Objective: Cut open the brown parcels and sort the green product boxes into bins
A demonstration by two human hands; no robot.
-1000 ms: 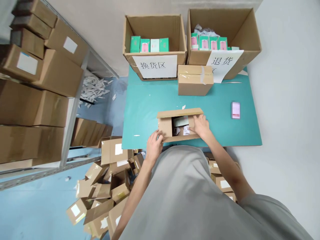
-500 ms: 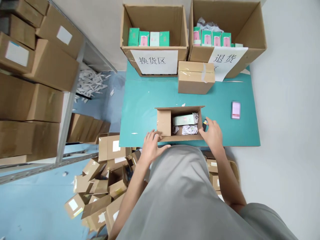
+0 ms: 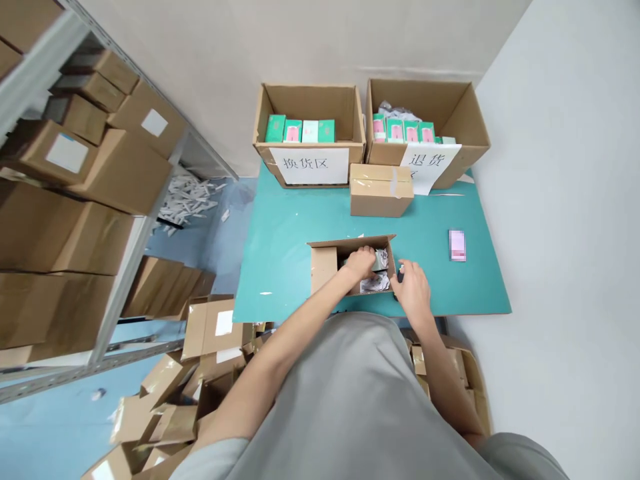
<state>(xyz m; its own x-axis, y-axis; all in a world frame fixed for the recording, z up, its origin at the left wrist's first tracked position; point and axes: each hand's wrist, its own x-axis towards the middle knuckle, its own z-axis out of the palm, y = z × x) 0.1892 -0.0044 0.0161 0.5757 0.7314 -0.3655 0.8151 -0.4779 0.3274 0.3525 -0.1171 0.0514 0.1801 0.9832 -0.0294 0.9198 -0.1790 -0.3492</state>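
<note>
My left hand [image 3: 361, 263] reaches into an open cardboard carton [image 3: 324, 268] on the table, its fingers closed over a slim pale green box [image 3: 381, 261]. Much of that box is hidden beneath the hand. Crumpled printed paper [image 3: 374, 283] lies beside it inside the carton. Just off the carton's right end, my right hand [image 3: 413, 288] is curled with a small black object [image 3: 401, 275] between thumb and fingers; its kind is unclear.
Behind on the teal table [image 3: 280, 267] stand two large labelled cartons [image 3: 309, 135] [image 3: 465, 123] with green boxes, and a taped carton [image 3: 381, 200]. A phone [image 3: 457, 245] lies right. Loaded shelves [image 3: 135, 247] rise at left; discarded cartons [image 3: 170, 393] cover the floor.
My left hand has moved from the carton's near left edge into it and onto the pale green box. The right hand stays at the carton's right end. The camera view has tilted up.
</note>
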